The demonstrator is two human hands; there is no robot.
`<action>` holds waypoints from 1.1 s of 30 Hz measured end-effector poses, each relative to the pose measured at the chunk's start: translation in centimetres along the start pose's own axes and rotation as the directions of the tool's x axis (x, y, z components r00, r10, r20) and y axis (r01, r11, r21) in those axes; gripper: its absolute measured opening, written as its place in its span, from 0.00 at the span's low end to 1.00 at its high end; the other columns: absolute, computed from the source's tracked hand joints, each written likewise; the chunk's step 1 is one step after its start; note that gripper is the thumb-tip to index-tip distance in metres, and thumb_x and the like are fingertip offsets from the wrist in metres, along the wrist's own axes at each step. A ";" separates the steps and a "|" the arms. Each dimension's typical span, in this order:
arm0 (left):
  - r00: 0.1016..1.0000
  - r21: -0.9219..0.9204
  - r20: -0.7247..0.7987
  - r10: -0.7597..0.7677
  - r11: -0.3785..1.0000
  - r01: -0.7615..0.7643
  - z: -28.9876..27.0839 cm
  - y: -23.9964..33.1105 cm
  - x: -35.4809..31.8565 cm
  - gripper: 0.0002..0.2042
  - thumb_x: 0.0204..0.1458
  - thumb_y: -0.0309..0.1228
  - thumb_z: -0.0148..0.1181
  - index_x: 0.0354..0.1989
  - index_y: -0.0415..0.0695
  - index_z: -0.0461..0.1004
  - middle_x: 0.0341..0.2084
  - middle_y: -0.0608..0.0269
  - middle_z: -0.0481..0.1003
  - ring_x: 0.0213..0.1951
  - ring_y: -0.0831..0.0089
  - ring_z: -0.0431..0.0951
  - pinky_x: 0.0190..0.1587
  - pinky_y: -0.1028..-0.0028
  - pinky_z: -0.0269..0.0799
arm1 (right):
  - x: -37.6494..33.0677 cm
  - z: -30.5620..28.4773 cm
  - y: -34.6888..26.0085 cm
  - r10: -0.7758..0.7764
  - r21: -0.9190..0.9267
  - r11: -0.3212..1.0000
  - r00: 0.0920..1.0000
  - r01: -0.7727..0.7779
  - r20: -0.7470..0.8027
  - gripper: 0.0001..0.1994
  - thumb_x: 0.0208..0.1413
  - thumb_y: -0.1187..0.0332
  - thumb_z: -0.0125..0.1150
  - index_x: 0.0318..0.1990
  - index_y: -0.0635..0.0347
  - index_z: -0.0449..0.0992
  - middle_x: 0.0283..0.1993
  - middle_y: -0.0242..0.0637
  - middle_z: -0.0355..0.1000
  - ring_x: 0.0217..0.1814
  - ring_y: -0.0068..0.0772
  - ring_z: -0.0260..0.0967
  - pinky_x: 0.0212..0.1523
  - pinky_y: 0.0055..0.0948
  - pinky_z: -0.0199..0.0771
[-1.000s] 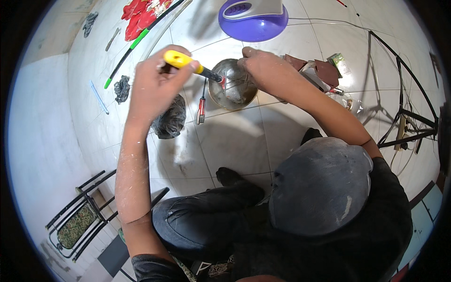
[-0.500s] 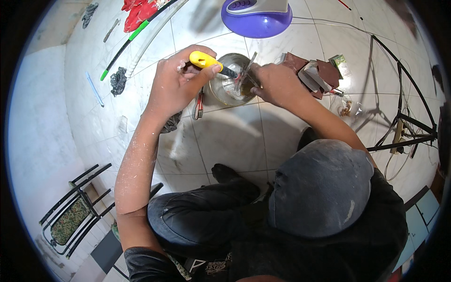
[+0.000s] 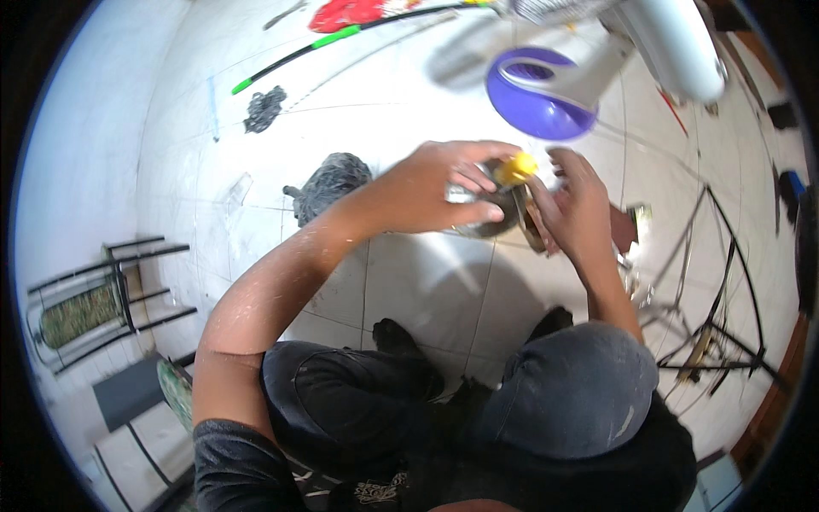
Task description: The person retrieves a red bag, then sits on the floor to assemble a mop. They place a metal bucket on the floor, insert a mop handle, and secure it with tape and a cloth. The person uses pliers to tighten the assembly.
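My left hand reaches over a round metal bowl, covering most of it. Its index finger lies against a yellow handle, smeared by motion, and its thumb sticks out below; the grip is only partly visible. Close on the right, my right hand curls around a flat, brownish, metal-edged blade, held above the bowl's right side. The right thumb is near the yellow handle. The far end of the yellow-handled tool is hidden or blurred.
Beyond the hands stands a fan with a purple base. A black plastic bag lies left of the bowl, brown sandpaper right. A black stand, a green-and-black pole and a chair are around.
The view has shifted. The yellow handle has swung toward my right hand and now shows nearly end-on. My left thumb has moved away from it; both hands are closer together.
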State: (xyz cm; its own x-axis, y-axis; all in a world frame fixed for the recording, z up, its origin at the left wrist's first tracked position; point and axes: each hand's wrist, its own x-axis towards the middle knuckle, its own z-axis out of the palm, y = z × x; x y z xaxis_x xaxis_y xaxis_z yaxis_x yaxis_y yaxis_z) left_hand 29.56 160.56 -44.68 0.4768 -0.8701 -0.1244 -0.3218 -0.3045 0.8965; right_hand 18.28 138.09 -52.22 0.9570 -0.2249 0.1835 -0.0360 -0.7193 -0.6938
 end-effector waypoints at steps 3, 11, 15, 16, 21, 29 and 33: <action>1.000 -0.035 0.012 0.018 0.999 -0.017 -1.9 -0.8 -0.4 0.34 0.55 0.35 0.73 0.71 0.45 0.68 0.59 0.50 0.78 0.51 0.67 0.84 0.54 0.63 0.81 | -1.0 -1.1 1.4 0.014 0.111 0.994 0.997 -0.006 -0.079 0.22 0.58 0.69 0.70 0.59 0.67 0.76 0.52 0.51 0.78 0.51 0.46 0.80 0.54 0.39 0.79; 0.874 0.542 -0.371 -0.314 0.691 0.479 -13.6 -23.6 -9.7 0.37 0.56 0.50 0.70 0.67 0.37 0.70 0.62 0.44 0.75 0.64 0.52 0.74 0.67 0.58 0.68 | -3.5 -4.2 5.4 0.218 0.296 0.930 0.975 -0.218 0.034 0.18 0.66 0.75 0.62 0.62 0.68 0.72 0.49 0.42 0.76 0.52 0.31 0.75 0.57 0.31 0.75; 0.664 0.328 -0.628 -0.406 0.636 0.698 -17.1 -31.1 -11.9 0.43 0.52 0.54 0.71 0.68 0.32 0.68 0.66 0.39 0.71 0.68 0.47 0.69 0.72 0.58 0.63 | -3.2 -6.3 4.8 0.220 0.151 0.963 0.974 -0.225 0.051 0.16 0.68 0.76 0.59 0.61 0.69 0.72 0.48 0.41 0.77 0.49 0.27 0.75 0.54 0.29 0.75; 0.632 0.324 -0.659 -0.407 0.604 0.728 -18.6 -32.5 -11.8 0.46 0.52 0.55 0.71 0.72 0.37 0.64 0.68 0.36 0.66 0.69 0.44 0.68 0.72 0.56 0.64 | -3.2 -6.6 4.5 0.214 0.119 0.968 0.975 -0.221 0.067 0.17 0.67 0.77 0.59 0.61 0.68 0.72 0.48 0.41 0.77 0.49 0.27 0.75 0.54 0.29 0.76; 0.634 0.538 -0.697 -0.335 0.340 0.771 -23.6 -34.5 -5.4 0.50 0.51 0.48 0.73 0.80 0.50 0.51 0.79 0.46 0.50 0.75 0.46 0.57 0.73 0.45 0.59 | -4.5 -8.4 6.2 0.207 -0.017 0.978 0.978 -0.207 0.033 0.15 0.63 0.77 0.64 0.57 0.67 0.75 0.41 0.39 0.80 0.41 0.27 0.79 0.45 0.30 0.81; 0.510 0.445 -0.798 -0.321 0.256 0.858 -20.4 -37.6 2.7 0.47 0.57 0.51 0.68 0.81 0.53 0.50 0.78 0.44 0.51 0.78 0.46 0.49 0.73 0.35 0.47 | -6.9 -8.2 7.8 0.318 -0.141 0.940 0.948 -0.310 0.035 0.18 0.64 0.78 0.63 0.60 0.68 0.72 0.43 0.41 0.81 0.45 0.30 0.81 0.49 0.30 0.80; 0.651 0.578 -0.736 -0.188 0.327 0.748 -23.3 -36.3 5.9 0.47 0.56 0.51 0.69 0.81 0.54 0.51 0.78 0.47 0.51 0.78 0.49 0.51 0.73 0.41 0.53 | -6.5 -7.5 7.9 0.312 -0.071 0.949 0.948 -0.308 0.066 0.16 0.65 0.77 0.63 0.59 0.68 0.73 0.42 0.40 0.80 0.44 0.30 0.81 0.50 0.32 0.80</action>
State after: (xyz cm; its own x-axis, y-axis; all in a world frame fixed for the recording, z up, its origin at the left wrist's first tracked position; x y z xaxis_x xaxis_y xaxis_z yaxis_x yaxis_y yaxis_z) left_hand 63.10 175.44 -68.04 0.9725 -0.2240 0.0635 -0.2214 -0.9741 -0.0457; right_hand 9.58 128.95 -53.71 0.9147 -0.3942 -0.0889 -0.3490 -0.6596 -0.6657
